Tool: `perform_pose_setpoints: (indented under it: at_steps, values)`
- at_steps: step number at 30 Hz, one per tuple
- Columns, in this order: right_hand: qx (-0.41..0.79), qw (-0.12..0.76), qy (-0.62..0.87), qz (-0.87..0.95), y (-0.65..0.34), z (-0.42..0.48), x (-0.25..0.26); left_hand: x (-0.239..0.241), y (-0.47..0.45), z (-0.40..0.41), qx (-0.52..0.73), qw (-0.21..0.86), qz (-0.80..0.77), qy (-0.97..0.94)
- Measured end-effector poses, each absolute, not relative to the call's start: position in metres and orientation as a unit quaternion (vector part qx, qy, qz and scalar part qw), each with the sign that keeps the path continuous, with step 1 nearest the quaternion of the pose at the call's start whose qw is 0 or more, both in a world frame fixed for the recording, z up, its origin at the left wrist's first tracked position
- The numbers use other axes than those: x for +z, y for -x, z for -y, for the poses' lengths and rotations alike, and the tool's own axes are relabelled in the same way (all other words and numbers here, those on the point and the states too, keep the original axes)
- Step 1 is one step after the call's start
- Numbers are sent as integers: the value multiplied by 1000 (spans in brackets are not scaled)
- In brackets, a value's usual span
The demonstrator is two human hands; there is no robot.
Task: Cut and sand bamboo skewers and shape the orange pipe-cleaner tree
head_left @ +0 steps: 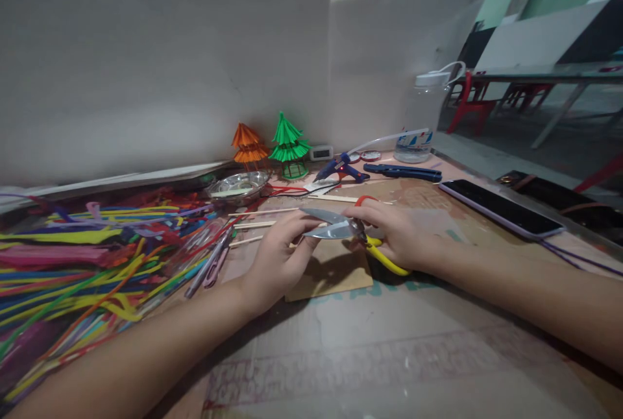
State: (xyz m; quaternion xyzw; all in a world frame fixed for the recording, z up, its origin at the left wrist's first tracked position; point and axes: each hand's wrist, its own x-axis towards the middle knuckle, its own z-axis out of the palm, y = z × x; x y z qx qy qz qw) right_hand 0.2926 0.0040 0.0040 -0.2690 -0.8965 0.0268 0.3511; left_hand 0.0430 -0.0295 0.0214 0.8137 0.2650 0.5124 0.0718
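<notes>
My right hand (389, 231) grips a pair of scissors (333, 229) by the yellow handles, one of which shows below the fingers. The two metal blades are parted and point left, toward my left hand (285, 253). Its thumb and fingers are closed in a pinch right at the blade tips. Whatever lies between those fingers is hidden or too small to name. Beneath both hands lies a flat tan square (335, 279), partly in their shadow. Just behind my left hand are several thin wooden sticks (256, 224).
Colourful strips (87, 276) cover the left side. At the back stand an orange tree model (248, 143), a green tree model (288, 143), a metal dish (238, 185), a blue glue gun (342, 167) and a water jug (418, 120). A utility knife (403, 172) and phone (501, 207) lie right.
</notes>
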Motion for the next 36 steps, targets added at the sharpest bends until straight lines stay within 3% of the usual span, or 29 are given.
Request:
perform_pose_setpoints:
  at_steps: [10, 22, 36]
  values:
    - [37, 339, 260, 903, -292, -4, 6, 25, -42, 33, 463, 97, -308, -826]
    - [-15, 318, 273, 908, -293, 1, 10, 23, -45, 33, 489, 123, -303, -809]
    - [36, 320, 263, 909, -289, 1, 14, 16, -42, 32, 469, 132, -325, -811]
